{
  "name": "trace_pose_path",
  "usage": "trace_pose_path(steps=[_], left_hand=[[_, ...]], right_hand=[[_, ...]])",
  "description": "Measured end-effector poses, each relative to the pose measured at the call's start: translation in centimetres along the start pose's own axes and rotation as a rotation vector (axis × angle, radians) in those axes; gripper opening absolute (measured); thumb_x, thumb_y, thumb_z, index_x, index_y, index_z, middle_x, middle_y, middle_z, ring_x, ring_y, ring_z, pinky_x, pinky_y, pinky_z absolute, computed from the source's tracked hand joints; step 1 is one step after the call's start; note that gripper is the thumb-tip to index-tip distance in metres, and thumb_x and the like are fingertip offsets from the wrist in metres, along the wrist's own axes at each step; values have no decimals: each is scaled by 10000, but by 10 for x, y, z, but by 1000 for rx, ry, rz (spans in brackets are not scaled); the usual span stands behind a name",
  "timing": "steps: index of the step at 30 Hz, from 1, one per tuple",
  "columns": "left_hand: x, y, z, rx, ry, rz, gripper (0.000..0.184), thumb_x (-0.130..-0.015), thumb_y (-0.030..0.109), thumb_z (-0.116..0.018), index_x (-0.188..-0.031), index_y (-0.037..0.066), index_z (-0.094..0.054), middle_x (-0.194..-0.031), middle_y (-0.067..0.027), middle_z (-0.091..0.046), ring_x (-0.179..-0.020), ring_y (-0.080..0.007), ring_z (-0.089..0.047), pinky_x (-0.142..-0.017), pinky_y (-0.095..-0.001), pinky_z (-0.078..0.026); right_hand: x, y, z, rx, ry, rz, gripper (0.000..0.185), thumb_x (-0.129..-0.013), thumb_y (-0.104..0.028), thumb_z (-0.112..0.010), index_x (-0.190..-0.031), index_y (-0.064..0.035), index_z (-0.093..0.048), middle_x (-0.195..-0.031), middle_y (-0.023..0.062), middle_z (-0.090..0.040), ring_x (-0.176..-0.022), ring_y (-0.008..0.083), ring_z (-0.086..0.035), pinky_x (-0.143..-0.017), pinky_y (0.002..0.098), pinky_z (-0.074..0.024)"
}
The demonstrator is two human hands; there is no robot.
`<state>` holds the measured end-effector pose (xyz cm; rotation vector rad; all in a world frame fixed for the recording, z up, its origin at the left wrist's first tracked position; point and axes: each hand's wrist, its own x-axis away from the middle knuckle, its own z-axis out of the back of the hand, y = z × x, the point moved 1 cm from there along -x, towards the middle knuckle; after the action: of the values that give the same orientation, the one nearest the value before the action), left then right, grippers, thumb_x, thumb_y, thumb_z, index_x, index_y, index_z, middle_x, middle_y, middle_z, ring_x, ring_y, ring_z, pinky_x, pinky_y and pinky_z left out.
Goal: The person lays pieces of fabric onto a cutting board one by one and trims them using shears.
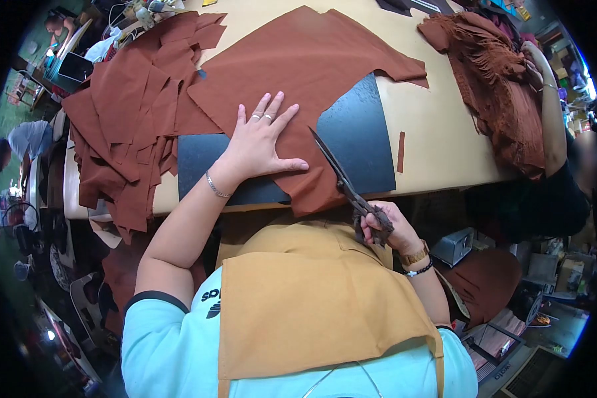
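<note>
A large piece of rust-brown fabric (pixel 292 60) lies over a dark board (pixel 361 129) on the table, its near end hanging over the front edge. My left hand (pixel 262 142) presses flat on this fabric with its fingers spread. In my right hand (pixel 391 229) are large fabric scissors (pixel 341 176), their handles wrapped in dark, worn material. The blades point up and to the left, and the tip rests close to the curved right edge of the fabric. Whether the blades touch the cloth I cannot tell.
Cut brown pieces (pixel 126 113) are heaped at the left, some drooping over the table edge. A narrow brown strip (pixel 401 152) lies on the pale table (pixel 444 139). At right, a co-worker's arm (pixel 550 113) reaches to a bundle of fringed brown fabric (pixel 491 79).
</note>
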<state>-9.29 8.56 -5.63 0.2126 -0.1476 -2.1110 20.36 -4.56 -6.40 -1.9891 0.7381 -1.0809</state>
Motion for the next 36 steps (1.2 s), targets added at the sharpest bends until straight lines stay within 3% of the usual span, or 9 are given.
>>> trace_pose_path(steps=[13,19,20,23,26,36], left_hand=[[9,31,-7,3,-5,105,1105,-668,798,-605,-1509,158,-282,-1570,-195,-178,-1450,-414,-130,-1069,-707,-140],[-14,11,7,141,-100,125,915,-807,691,-565,-1504,162,-297,-1574,-192,-173,-1462,-387,-104,-1116,-643,-127],[-20,3,16,78,-78,37,844,-846,650,-548,-1498,170,-312,-1574,-192,-173,-1461,-382,-115,-1128,-619,-138],[-38,-24,17,-8,-81,-158,897,-778,702,-583,-1493,224,-328,-1573,-175,-189,-1448,-395,-159,-1121,-635,-150],[-41,-32,6,-22,-98,-186,945,-738,739,-590,-1495,240,-324,-1574,-163,-194,-1447,-390,-167,-1109,-660,-141],[-24,-13,-2,-55,-41,-10,966,-735,762,-564,-1504,238,-304,-1580,-155,-178,-1451,-390,-144,-1085,-688,-145]], right_hand=[[8,6,-3,-17,21,53,245,-896,-245,-684,-824,-37,-576,-684,27,-581,-583,103,-573,-553,231,-466],[14,11,3,-44,18,32,250,-900,-261,-681,-828,-41,-584,-665,28,-596,-573,96,-574,-547,222,-459],[13,12,4,-43,13,35,248,-901,-262,-678,-833,-41,-586,-671,30,-600,-569,95,-576,-545,221,-458],[6,8,3,-55,23,8,247,-902,-263,-678,-838,-43,-584,-669,27,-598,-568,99,-578,-542,224,-457],[-2,1,-3,-49,35,26,252,-902,-272,-679,-841,-47,-581,-664,22,-591,-570,101,-580,-535,225,-451],[9,8,2,-28,47,48,260,-903,-283,-678,-835,-53,-577,-669,18,-596,-571,95,-578,-533,222,-453]])
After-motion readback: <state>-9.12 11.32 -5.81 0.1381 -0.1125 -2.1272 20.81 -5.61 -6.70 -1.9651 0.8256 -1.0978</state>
